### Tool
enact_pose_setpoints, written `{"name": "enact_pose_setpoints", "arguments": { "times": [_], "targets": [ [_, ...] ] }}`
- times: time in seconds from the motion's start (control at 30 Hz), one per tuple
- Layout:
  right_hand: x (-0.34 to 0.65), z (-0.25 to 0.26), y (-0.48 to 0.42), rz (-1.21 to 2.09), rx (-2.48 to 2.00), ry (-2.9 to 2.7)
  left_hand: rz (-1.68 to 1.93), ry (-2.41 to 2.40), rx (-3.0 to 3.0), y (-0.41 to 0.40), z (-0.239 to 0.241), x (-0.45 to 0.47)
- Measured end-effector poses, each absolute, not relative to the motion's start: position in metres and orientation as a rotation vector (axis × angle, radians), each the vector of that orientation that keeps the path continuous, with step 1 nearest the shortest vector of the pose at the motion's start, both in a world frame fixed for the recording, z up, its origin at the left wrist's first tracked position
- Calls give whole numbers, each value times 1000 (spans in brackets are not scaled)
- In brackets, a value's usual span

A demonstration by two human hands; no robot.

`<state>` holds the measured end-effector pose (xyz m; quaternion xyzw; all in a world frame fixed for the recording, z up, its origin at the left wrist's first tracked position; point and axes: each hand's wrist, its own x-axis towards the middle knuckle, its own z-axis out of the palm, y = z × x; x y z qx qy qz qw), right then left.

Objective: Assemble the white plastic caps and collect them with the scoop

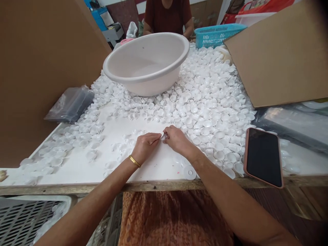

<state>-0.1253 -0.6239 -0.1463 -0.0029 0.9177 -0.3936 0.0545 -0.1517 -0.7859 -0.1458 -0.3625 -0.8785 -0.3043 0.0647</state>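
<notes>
Close together above the white tabletop point(151, 174), my left hand point(144, 146) and my right hand point(176, 139) meet fingertip to fingertip. Both are closed in a pinch on one small white plastic piece point(162, 135), mostly covered by the fingers. A gold bracelet point(134, 161) circles my left wrist. Loose white cup-shaped pieces point(123, 145) lie left of my left hand. Beyond and to the right of my right hand spreads a thick heap of similar white pieces point(210, 99). Near the table edge, below my right hand, rests a round white piece point(190, 172).
A large white basin point(151, 83) stands tilted on the heap. Cardboard rises at left point(46, 68) and right point(279, 58). A phone point(264, 157) overhangs the front edge. Plastic bags point(73, 104), a blue basket point(212, 36) and a grey crate point(23, 218) surround. Another person point(167, 17) sits opposite.
</notes>
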Motion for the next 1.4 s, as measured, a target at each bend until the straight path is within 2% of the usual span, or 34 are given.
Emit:
{"name": "enact_pose_setpoints", "arguments": {
  "times": [0.3, 0.57, 0.93, 1.2, 1.4],
  "targets": [
    [-126, -139, -624, -1036, -16, 2837, -324, -2500, -1462, -777, -133, -140],
    [-118, -140, -622, -1243, -130, 2788, -391, -2524, -1421, -779, -134, -139],
    [-127, -156, -632, -1392, -11, 2855, -342, -2570, -1327, -771, -149, -126],
    [-98, -142, -639, -1245, -150, 2841, -272, -2658, -1293, -781, -131, -83],
    [-86, -147, -647, -1336, -92, 2851, -284, -2650, -1292, -791, -136, -74]
  ]
}}
